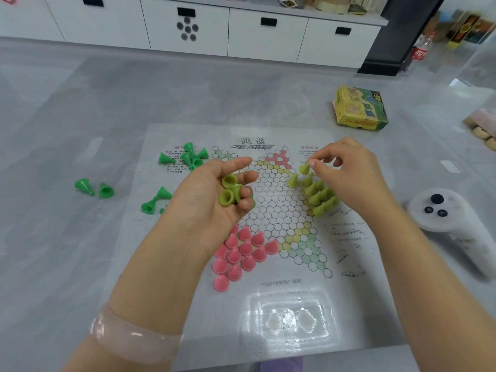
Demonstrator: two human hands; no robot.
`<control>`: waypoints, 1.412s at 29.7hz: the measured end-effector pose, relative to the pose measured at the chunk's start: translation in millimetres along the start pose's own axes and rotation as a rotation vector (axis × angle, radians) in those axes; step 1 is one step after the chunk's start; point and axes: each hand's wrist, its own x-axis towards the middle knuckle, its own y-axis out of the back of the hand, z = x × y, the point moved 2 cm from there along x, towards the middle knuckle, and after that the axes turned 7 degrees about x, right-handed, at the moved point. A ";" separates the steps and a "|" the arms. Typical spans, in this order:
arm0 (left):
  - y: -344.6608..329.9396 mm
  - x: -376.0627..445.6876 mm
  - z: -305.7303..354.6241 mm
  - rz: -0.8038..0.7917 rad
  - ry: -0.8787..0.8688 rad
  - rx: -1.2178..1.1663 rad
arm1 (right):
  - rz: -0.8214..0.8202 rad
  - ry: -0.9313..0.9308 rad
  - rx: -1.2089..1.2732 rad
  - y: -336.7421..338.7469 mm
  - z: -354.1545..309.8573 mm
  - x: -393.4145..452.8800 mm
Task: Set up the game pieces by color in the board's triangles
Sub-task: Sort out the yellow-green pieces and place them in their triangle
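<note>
My right hand (pixel 357 178) pinched one olive-green cone piece (pixel 304 168) between thumb and fingertips, at the tip of the board's right-hand triangle. Just below it, more olive-green pieces (pixel 320 196) stood upright, packed together inside that triangle. My left hand (pixel 212 194) was palm up and half curled over the middle of the Chinese checkers board (pixel 271 200), cupping two olive-green spare pieces (pixel 230 190) against its bent fingers. A pale pink bangle (pixel 134 336) circled that wrist. Pink pieces (pixel 239 253) filled the triangle at the board's near left. Bright green pieces (pixel 188 157) lay tumbled at the printed sheet's far left corner, with more loose green pieces (pixel 94 187) scattered on the grey floor beyond its left edge. A yellow-green game box (pixel 359 108) sat past the sheet's far right corner, and a white controller (pixel 440 210) lay off its right edge.
</note>
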 end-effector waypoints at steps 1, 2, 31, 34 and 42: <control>-0.1 -0.3 0.2 0.001 -0.003 0.005 | -0.003 0.006 0.017 -0.4 -1.0 -0.3; 0.0 -0.7 0.4 0.003 -0.005 0.009 | -0.013 0.013 0.050 -0.6 -2.5 -0.7; -0.6 -1.6 1.4 0.014 -0.021 0.036 | -0.070 0.078 -0.142 -23.5 -6.5 5.1; -0.2 -1.4 2.0 0.016 -0.027 0.041 | -0.051 0.060 -0.147 -23.5 -5.0 6.2; -1.2 -2.1 1.8 0.014 -0.023 0.038 | -0.042 0.020 -0.102 -17.1 -2.6 5.5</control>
